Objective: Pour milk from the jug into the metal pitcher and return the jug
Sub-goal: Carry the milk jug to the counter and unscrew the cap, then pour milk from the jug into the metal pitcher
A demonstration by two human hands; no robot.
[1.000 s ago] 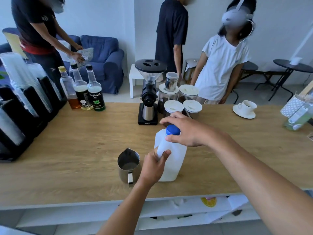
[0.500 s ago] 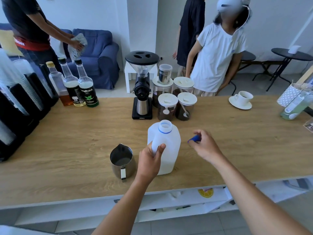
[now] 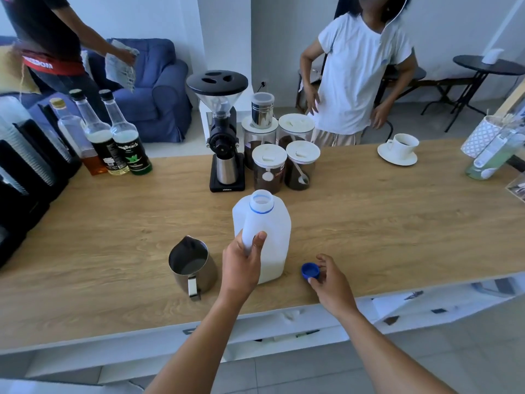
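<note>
A white plastic milk jug (image 3: 272,237) stands upright on the wooden counter (image 3: 369,223), its mouth uncapped. My left hand (image 3: 241,265) grips the jug's handle from the near side. The metal pitcher (image 3: 191,265) stands just left of the jug, handle toward me, with a little liquid at its bottom. My right hand (image 3: 329,280) pinches the blue cap (image 3: 310,271) low at the counter, right of the jug; whether the cap touches the wood I cannot tell.
Behind the jug stand a coffee grinder (image 3: 224,137) and several lidded jars (image 3: 281,166). Syrup bottles (image 3: 119,137) and cup racks (image 3: 25,166) line the left. A cup on a saucer (image 3: 399,150) sits far right. Two people stand beyond the counter.
My right hand unscrewed the blue cap from the jug and carried it right and down to the counter. My left hand kept its grip on the handle.
</note>
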